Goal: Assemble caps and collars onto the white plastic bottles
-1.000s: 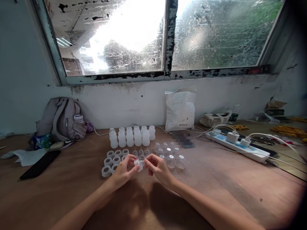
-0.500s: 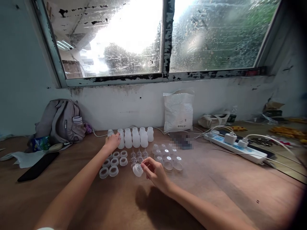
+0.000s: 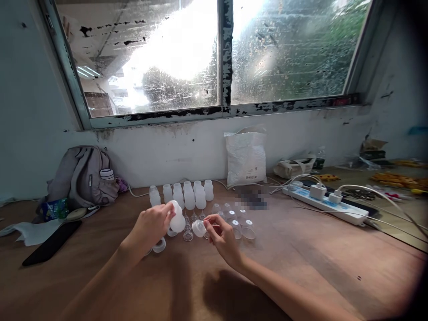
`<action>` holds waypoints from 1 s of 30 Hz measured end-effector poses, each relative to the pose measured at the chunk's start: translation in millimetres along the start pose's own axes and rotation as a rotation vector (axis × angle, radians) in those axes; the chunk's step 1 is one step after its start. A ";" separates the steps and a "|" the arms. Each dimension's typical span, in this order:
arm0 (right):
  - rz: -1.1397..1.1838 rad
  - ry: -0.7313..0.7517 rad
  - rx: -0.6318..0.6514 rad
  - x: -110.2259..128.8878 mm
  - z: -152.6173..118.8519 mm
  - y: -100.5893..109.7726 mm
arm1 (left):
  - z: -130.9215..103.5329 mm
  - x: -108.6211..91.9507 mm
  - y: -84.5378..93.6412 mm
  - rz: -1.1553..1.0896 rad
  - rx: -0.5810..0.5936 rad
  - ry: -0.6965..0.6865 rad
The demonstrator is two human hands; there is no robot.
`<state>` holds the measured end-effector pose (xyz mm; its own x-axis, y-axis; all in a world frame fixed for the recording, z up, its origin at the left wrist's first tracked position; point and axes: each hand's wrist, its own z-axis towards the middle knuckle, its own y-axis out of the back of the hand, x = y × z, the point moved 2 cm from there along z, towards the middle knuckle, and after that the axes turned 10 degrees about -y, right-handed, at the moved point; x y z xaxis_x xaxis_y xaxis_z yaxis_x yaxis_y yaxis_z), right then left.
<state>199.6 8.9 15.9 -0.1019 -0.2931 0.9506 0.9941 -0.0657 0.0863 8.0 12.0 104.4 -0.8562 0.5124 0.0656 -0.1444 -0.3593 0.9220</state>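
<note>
My left hand (image 3: 150, 226) is closed around a frosted white baby bottle (image 3: 178, 219), tilted and held above the table. Pinched in the fingers of my right hand (image 3: 220, 236) is a translucent bottle collar with a nipple in it (image 3: 199, 228), just right of the bottle and apart from it. Clear nipples (image 3: 187, 235) stand on the table beneath and between my hands. Some screw rings (image 3: 159, 245) lie under my left hand, which partly hides them. Clear dome caps (image 3: 248, 230) stand in rows beyond my right hand. More frosted bottles (image 3: 189, 199) line up behind.
A white plastic pouch (image 3: 246, 158) leans on the wall. At the right lies a power strip (image 3: 329, 204) with plugs and trailing cables. To the left are a grey backpack (image 3: 80, 176) and a black phone-like slab (image 3: 51, 243) on the brown tabletop (image 3: 284, 267).
My left hand has taken a bottle from the back row and brought it forward and right. My right hand, still holding the collar and nipple, has shifted slightly right and up.
</note>
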 end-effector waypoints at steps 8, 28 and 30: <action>0.043 0.009 -0.123 7.0 5.7 8.5 | -14.4 -32.1 -30.4 -0.338 0.019 -0.300; -0.119 0.165 0.025 15.4 -4.5 -4.6 | -18.9 -43.6 -100.3 -0.832 -0.249 -0.189; -0.122 0.156 0.052 15.6 -5.5 -5.3 | -19.4 -43.9 -102.2 -0.861 -0.258 -0.176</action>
<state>192.5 -0.5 28.6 -0.2218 -0.4307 0.8748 0.9743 -0.0612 0.2169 50.7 11.1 -0.2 -0.3171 0.7878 -0.5281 -0.8223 0.0491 0.5669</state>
